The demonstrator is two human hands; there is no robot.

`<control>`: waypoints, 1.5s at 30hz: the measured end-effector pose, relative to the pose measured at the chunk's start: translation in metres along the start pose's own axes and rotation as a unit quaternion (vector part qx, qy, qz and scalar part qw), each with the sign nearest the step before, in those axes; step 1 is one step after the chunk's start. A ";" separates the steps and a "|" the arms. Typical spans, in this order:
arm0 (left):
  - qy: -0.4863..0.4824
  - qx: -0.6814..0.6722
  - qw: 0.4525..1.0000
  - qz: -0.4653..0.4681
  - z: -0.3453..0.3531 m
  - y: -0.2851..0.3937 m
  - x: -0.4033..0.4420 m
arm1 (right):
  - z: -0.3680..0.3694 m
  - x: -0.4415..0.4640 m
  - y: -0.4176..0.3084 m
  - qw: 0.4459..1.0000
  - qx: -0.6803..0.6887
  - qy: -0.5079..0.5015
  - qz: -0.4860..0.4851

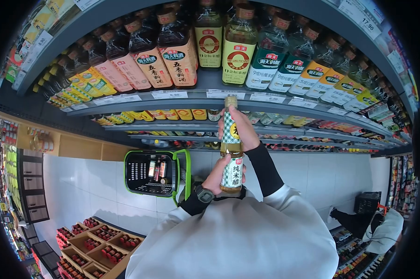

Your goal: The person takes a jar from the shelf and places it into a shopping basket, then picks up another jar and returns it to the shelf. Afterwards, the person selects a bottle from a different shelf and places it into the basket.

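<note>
At left, a green-rimmed basket [126, 173] corrals several bottles [162, 168]. At center, a left hand [213, 178] grips a vinegar bottle [232, 148] low, fingers mostly hidden behind; the right hand [248, 131] has fingers clamped around its upper part, the paired hold apparently steadying it label-up below a stocked shelf [320, 109].

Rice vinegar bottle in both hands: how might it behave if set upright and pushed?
The rice vinegar bottle looks tall and slim, so it may tip if pushed high. Amber liquid showing through suggests some heft. Rounded sides could roll.
</note>
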State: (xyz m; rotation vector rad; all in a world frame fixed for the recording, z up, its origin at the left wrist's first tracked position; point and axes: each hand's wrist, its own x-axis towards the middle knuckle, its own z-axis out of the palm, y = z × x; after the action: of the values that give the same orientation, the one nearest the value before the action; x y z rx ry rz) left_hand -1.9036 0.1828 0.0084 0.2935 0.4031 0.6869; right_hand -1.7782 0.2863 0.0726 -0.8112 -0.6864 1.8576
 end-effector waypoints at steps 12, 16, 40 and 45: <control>-0.002 0.009 1.000 0.002 0.003 0.001 0.001 | -0.001 0.000 -0.001 1.000 0.004 -0.005 0.002; -0.001 0.008 1.000 0.003 0.002 0.000 0.002 | 0.000 -0.001 -0.001 1.000 0.003 -0.005 -0.001; 0.006 0.004 1.000 -0.001 0.001 -0.004 0.003 | -0.003 0.001 0.002 1.000 0.012 -0.012 -0.010; -0.004 0.011 1.000 -0.005 0.001 -0.002 0.002 | -0.001 0.000 0.001 1.000 0.018 -0.009 -0.005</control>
State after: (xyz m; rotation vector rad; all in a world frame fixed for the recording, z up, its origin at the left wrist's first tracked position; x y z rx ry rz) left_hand -1.9007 0.1827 0.0079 0.3145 0.4048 0.6716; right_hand -1.7779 0.2867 0.0715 -0.7670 -0.6658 1.8645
